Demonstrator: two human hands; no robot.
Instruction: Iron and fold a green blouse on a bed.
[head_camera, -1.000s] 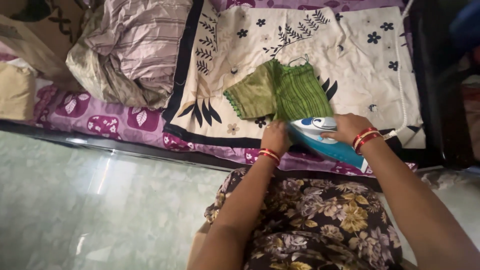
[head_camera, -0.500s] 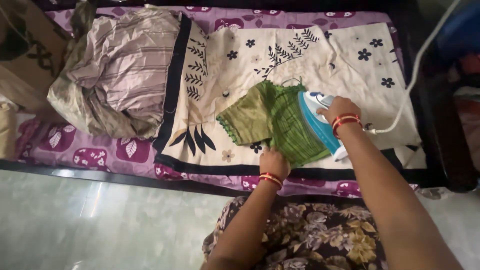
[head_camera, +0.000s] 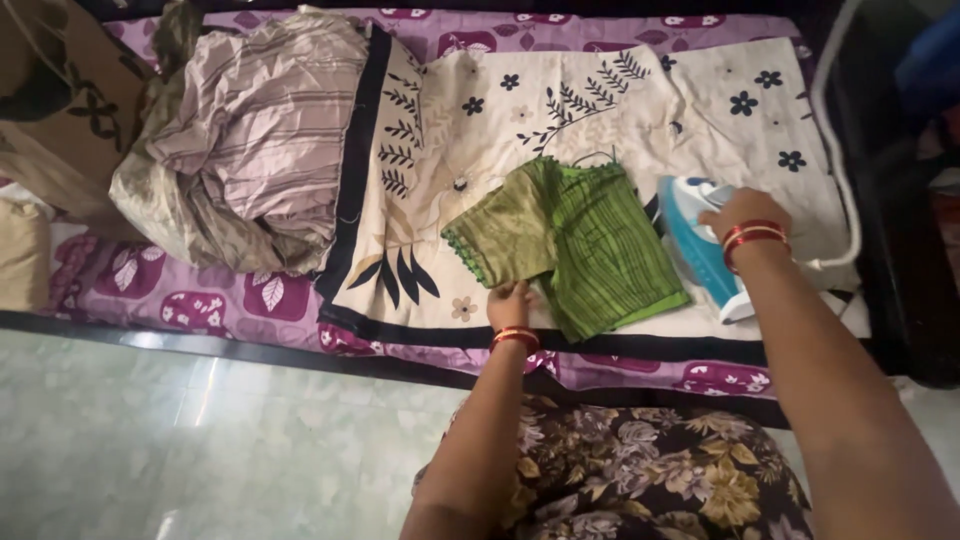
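Two hands: our right hand (head_camera: 742, 212) is closed around the handle of the blue and white iron (head_camera: 698, 245); our left hand (head_camera: 509, 302) presses flat, fingers spread, on the near hem of the green blouse (head_camera: 575, 240).
Blouse: on the cream floral cloth (head_camera: 690, 120), iron at its 3 o'clock.
Risk: we judge the cord (head_camera: 835, 150) could snag, or the resting soleplate scorch the cloth.
Hidden: soleplate and cord end; crumpled striped fabric (head_camera: 250, 130) at 10 o'clock.

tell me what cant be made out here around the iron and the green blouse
Head view only:
- Iron: handle hidden under the right hand; soleplate faces down, unseen.
- Cord: runs off the top edge.
- Green blouse: near hem by the left hand, folded under.
- Striped cloth heap: bunched, kind unclear.
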